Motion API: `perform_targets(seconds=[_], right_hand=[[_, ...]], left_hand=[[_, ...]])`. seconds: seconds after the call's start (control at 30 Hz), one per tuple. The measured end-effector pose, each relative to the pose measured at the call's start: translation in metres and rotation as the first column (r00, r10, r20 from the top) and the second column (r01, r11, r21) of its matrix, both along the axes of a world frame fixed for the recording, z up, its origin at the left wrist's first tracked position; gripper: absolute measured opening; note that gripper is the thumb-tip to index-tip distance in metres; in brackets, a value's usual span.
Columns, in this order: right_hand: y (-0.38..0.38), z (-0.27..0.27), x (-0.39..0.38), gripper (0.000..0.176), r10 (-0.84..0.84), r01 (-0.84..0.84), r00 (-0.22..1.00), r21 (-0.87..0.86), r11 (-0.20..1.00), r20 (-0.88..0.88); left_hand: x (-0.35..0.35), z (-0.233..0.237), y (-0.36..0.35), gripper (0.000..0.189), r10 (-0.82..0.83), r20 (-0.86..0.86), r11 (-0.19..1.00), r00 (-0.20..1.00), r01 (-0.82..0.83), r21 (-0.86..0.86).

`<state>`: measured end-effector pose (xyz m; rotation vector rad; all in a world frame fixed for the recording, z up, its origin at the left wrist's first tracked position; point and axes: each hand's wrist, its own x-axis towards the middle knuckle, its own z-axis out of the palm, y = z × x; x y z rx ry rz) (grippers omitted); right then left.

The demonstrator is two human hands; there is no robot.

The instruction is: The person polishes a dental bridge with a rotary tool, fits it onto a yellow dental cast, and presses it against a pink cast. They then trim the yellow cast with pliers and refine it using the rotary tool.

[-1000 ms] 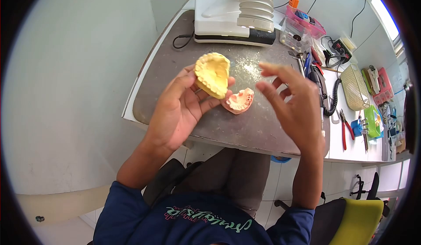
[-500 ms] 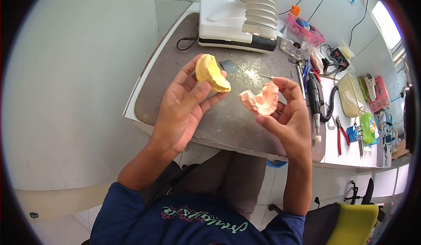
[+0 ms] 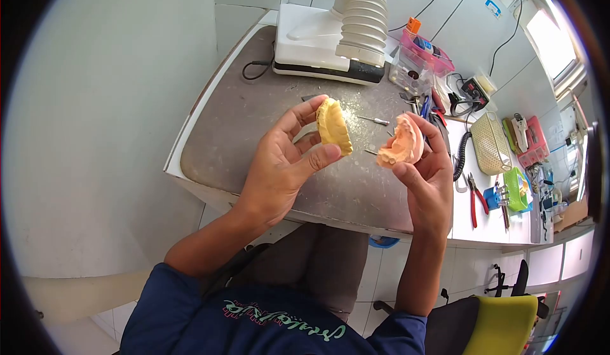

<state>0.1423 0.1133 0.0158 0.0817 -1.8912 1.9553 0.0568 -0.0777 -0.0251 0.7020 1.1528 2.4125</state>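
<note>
Pinched between the thumb and fingers of my left hand (image 3: 286, 148) is a yellow plaster dental cast (image 3: 333, 128), its curved arch turned partly edge-on. My right hand (image 3: 429, 167) grips a pink dental cast (image 3: 405, 142) along its outer side, with the horseshoe opening facing left. Both casts are held up above the grey worktop (image 3: 235, 120), side by side with a gap between them. Behind them on the worktop lie pale shavings (image 3: 351, 115) and a thin metal instrument (image 3: 373, 120).
A white dust extractor (image 3: 311, 43) with a ribbed hose (image 3: 363, 24) stands at the back. To the right are a clear box (image 3: 410, 72), a pink tray (image 3: 435, 53), a cream basket (image 3: 490, 142), red-handled pliers (image 3: 475, 202) and a green basket (image 3: 518, 190). A yellow-green chair (image 3: 502, 326) stands lower right.
Both casts have been rotated in my hands: the yellow one stands more upright, and the pink one's opening faces left. My hands have come a little closer together, and the view has shifted slightly.
</note>
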Motion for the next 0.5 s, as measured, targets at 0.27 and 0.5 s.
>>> perform_targets(seconds=[0.27,0.5], right_hand=[[-0.013,0.009,-0.009,0.064,-0.008,-0.003,0.998,0.164,0.986,0.066],[-0.025,0.004,-0.014,0.063,-0.013,0.007,0.999,0.223,0.975,0.029]], left_hand=[[0.000,0.002,-0.002,0.073,-0.088,0.044,0.996,0.995,0.089,-0.011],[0.003,0.002,-0.004,0.076,-0.046,0.003,0.997,0.999,0.046,-0.064]])
